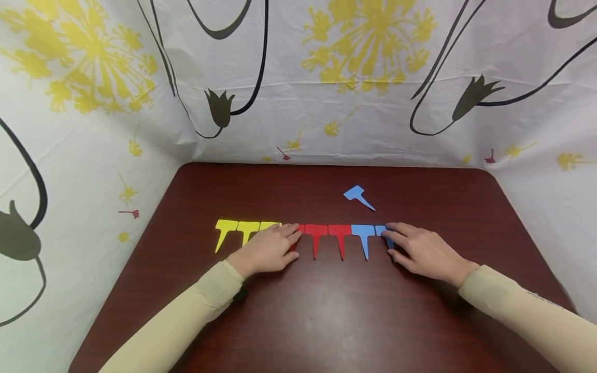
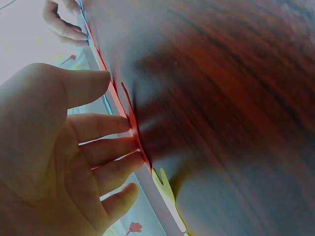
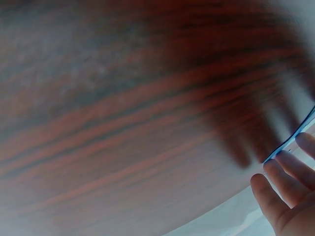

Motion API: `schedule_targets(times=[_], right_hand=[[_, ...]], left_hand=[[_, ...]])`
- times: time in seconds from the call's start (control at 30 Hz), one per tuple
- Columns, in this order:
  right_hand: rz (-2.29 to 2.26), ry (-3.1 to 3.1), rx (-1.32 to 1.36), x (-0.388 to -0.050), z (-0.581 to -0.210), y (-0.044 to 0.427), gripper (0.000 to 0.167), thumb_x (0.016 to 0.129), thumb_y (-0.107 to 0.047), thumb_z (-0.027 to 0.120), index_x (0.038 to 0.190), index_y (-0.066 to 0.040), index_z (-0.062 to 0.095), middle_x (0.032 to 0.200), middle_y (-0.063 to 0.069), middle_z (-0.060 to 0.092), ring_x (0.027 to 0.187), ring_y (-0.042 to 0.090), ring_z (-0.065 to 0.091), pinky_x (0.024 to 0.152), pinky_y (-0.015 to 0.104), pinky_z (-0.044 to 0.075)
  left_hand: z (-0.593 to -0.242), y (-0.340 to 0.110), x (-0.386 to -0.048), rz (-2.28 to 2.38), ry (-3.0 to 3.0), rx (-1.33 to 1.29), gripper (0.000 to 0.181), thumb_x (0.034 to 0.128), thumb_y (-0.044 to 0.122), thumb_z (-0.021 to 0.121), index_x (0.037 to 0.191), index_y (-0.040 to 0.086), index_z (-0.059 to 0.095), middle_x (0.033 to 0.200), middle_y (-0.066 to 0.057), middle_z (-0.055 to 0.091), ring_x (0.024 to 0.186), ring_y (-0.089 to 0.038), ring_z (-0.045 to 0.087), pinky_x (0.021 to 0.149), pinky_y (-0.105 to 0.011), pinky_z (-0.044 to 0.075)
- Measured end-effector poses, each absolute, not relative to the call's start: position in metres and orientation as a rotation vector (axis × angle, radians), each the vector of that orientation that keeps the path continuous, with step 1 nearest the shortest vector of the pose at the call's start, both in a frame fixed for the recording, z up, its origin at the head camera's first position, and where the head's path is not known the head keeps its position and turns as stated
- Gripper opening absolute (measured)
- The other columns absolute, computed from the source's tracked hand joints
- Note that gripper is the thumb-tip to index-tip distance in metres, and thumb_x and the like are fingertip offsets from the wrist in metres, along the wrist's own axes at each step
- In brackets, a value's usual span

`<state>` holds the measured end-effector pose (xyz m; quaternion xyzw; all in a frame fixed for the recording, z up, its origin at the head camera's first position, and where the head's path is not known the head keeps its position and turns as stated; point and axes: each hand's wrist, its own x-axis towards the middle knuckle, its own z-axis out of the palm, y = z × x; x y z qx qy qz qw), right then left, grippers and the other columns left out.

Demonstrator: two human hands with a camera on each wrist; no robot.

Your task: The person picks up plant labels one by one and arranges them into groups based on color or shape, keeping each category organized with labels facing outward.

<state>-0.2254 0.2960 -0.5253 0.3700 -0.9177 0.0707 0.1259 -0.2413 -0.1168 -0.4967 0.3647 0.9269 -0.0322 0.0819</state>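
T-shaped plant labels lie edge to edge in a row: yellow labels (image 1: 227,226) at the left, red labels (image 1: 316,231) in the middle, blue labels (image 1: 363,231) at the right. My left hand (image 1: 270,247) rests its fairly straight fingers on the leftmost red label (image 2: 134,125), mostly covering it in the head view. At the row's right end, my right hand (image 1: 422,251) touches the last blue label (image 1: 380,230) with extended fingers, hiding part of it. Another blue label (image 1: 356,193) lies apart behind the row, its stem slanting toward the right.
The dark reddish-brown table (image 1: 317,321) has rounded back corners. White cloth (image 1: 289,119) printed with yellow flowers and dark stems hangs behind it and at both sides.
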Motion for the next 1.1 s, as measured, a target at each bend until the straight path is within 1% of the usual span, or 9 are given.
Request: schedule_targets(times=[0.13,0.33,0.47,0.6,0.67,0.73,0.83,0.93,1.1], right_hand=[[0.206,-2.669,1.082,-0.226,-0.526,0.294,0.051,0.089,-0.034,0.073,0.131,-0.006,0.067,0.134,0.015,0.060,0.115,0.029,0.064,0.082,0.048,0.058],[0.216,-2.656,1.075,-0.226,-0.525,0.292,0.051,0.088,-0.034,0.074,0.131,-0.007,0.067,0.133,0.014,0.061,0.113,0.028,0.065,0.081,0.048,0.058],[0.231,-2.632,1.002,-0.231,-0.520,0.289,0.047,0.088,-0.034,0.073,0.128,-0.010,0.068,0.128,0.010,0.063,0.108,0.025,0.066,0.074,0.046,0.060],[0.287,-2.637,0.871,-0.243,-0.512,0.283,0.034,0.089,-0.031,0.071,0.118,-0.012,0.071,0.114,0.003,0.065,0.097,0.020,0.066,0.059,0.040,0.058],[0.316,-2.660,0.810,-0.252,-0.508,0.278,0.027,0.090,-0.029,0.071,0.112,-0.013,0.073,0.107,0.001,0.065,0.090,0.018,0.064,0.054,0.038,0.055],[0.344,-2.707,0.760,-0.262,-0.506,0.272,0.020,0.091,-0.027,0.070,0.106,-0.014,0.074,0.101,0.000,0.064,0.084,0.016,0.062,0.053,0.036,0.053],[0.388,-2.796,0.700,-0.279,-0.503,0.262,0.015,0.091,-0.026,0.071,0.100,-0.014,0.074,0.095,0.001,0.063,0.078,0.016,0.058,0.055,0.036,0.053],[0.398,-2.876,0.635,-0.294,-0.501,0.253,0.015,0.091,-0.026,0.072,0.095,-0.012,0.074,0.089,0.003,0.061,0.074,0.017,0.054,0.055,0.036,0.051],[0.330,-2.935,0.565,-0.306,-0.503,0.249,0.017,0.090,-0.027,0.072,0.086,-0.011,0.068,0.081,0.002,0.055,0.068,0.018,0.051,0.048,0.035,0.045]], left_hand=[[-0.498,-0.118,-0.242,-0.092,2.776,1.083,0.065,0.1001,0.049,0.055,0.153,0.011,0.046,0.158,-0.009,0.040,0.146,-0.022,0.036,0.119,-0.043,0.028],[-0.498,-0.118,-0.240,-0.062,2.780,1.075,0.064,0.0997,0.048,0.056,0.152,0.013,0.046,0.158,-0.009,0.040,0.146,-0.024,0.035,0.121,-0.047,0.021],[-0.497,-0.119,-0.239,-0.058,2.791,1.082,0.064,0.0999,0.047,0.056,0.153,0.013,0.046,0.158,-0.009,0.039,0.146,-0.026,0.034,0.121,-0.048,0.018],[-0.495,-0.120,-0.239,-0.043,2.811,1.084,0.064,0.0994,0.046,0.057,0.152,0.012,0.047,0.157,-0.011,0.040,0.146,-0.027,0.036,0.121,-0.049,0.020],[-0.495,-0.121,-0.238,-0.044,2.818,1.093,0.064,0.0993,0.046,0.058,0.151,0.011,0.048,0.157,-0.012,0.041,0.145,-0.028,0.037,0.120,-0.049,0.021],[-0.495,-0.123,-0.238,-0.057,2.822,1.099,0.064,0.0994,0.047,0.057,0.151,0.011,0.048,0.156,-0.012,0.041,0.145,-0.028,0.037,0.120,-0.049,0.022],[-0.497,-0.124,-0.237,-0.059,2.829,1.109,0.063,0.1000,0.047,0.057,0.151,0.011,0.048,0.156,-0.012,0.041,0.145,-0.027,0.037,0.120,-0.048,0.023],[-0.497,-0.124,-0.237,-0.046,2.835,1.117,0.063,0.1002,0.046,0.056,0.151,0.010,0.047,0.157,-0.013,0.041,0.145,-0.027,0.037,0.120,-0.048,0.023],[-0.496,-0.123,-0.236,-0.035,2.838,1.129,0.065,0.1003,0.045,0.057,0.153,0.010,0.044,0.158,-0.013,0.039,0.145,-0.027,0.036,0.120,-0.047,0.023]])
